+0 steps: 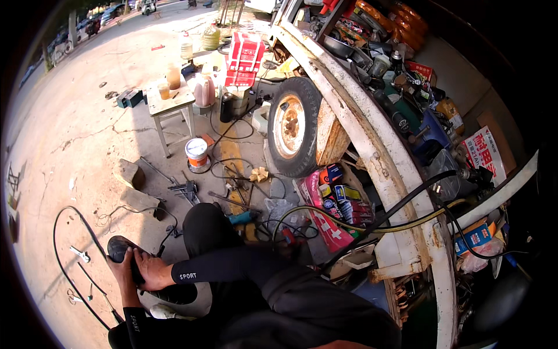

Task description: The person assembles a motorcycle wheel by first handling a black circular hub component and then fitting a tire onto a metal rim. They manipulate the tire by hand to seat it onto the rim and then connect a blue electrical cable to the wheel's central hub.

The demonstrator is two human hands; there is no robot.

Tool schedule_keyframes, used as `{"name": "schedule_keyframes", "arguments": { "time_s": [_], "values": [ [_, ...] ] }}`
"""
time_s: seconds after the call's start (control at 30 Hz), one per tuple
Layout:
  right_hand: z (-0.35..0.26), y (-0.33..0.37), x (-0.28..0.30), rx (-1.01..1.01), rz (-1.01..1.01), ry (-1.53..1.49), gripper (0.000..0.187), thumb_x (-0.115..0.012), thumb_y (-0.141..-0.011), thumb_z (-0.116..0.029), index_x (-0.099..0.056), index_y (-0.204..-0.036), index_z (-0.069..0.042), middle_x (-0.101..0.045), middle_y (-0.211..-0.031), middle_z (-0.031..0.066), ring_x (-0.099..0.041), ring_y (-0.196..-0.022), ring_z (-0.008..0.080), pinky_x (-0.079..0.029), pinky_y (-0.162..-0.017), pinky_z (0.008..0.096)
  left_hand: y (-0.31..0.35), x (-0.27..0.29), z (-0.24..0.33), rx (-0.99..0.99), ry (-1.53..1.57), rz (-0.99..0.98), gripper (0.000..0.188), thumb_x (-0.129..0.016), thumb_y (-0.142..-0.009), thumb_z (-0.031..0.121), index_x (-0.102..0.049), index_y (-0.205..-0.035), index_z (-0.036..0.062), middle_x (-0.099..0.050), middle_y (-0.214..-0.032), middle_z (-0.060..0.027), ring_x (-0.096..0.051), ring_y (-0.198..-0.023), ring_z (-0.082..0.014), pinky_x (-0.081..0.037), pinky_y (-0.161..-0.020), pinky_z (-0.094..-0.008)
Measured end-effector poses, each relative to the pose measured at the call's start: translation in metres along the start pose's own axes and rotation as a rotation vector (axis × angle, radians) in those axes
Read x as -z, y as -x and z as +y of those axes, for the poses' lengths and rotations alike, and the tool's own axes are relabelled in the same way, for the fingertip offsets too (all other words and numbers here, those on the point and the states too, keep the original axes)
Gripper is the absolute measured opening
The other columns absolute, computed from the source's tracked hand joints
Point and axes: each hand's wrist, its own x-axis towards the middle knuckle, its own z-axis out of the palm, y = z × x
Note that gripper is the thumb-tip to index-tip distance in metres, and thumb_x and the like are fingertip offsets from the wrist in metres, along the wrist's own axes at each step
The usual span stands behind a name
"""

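Low at the left, both my hands are closed round a long black object (120, 246) with a rounded end; I cannot tell its exact kind. My left hand (121, 274) grips its near left side, and my right hand (152, 271) presses against its right side, with the fingertips partly hidden. Below my right wrist lies a dark round thing like a small tire (176, 294), partly covered by my arm. A black hose (56, 244) curves over the ground left of my hands. Near it lie a silver wrench (79, 254) and a pair of scissors or pliers (73, 296).
A small stool (168, 106) holds cups. Beyond my knee are a white-and-orange bucket (197, 153), metal tools (187, 189) and a teal power tool (243, 217). A wheel (290, 126) stands by a rusty white frame (354, 134) with cluttered parts behind. Cables cross the ground.
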Motion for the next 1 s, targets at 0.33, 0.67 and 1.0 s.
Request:
{"name": "schedule_keyframes", "arguments": {
  "time_s": [0.33,0.67,1.0],
  "values": [
    [-0.026,-0.011,0.037,0.058,-0.388,0.093,0.133,-0.08,-0.074,-0.047,0.009,-0.151,0.015,-0.056,-0.128,0.0358,-0.061,-0.116,0.0437,-0.05,-0.099,0.0425,0.001,0.031,0.01,0.159,0.238,-0.047,0.096,-0.087,-0.075,0.026,-0.031,-0.145,-0.0108,-0.06,-0.121,-0.0237,-0.066,-0.097,-0.0285,-0.058,-0.079,-0.0351],
    [-0.012,-0.092,0.044,-0.273,-0.479,-0.523,0.109,-0.06,-0.088,-0.068,-0.041,-0.126,0.032,-0.055,-0.125,0.0423,-0.061,-0.118,0.0388,-0.052,-0.094,0.04,0.047,0.031,0.039,0.62,0.858,-0.014,0.043,-0.061,-0.099,0.028,-0.058,-0.123,-0.0079,-0.068,-0.111,-0.0149,-0.069,-0.094,-0.0224,-0.056,-0.082,-0.0318],
    [-0.008,-0.064,0.046,-0.71,-0.46,-0.676,0.075,-0.053,-0.098,-0.06,-0.051,-0.124,0.01,-0.06,-0.123,0.0239,-0.057,-0.113,0.0298,-0.043,-0.099,0.0382,0.075,0.014,0.071,0.944,0.642,0.099,0.056,-0.057,-0.103,0.038,-0.048,-0.137,-0.0048,-0.06,-0.129,-0.0116,-0.056,-0.117,-0.016,-0.043,-0.103,-0.031]
  ]
}}
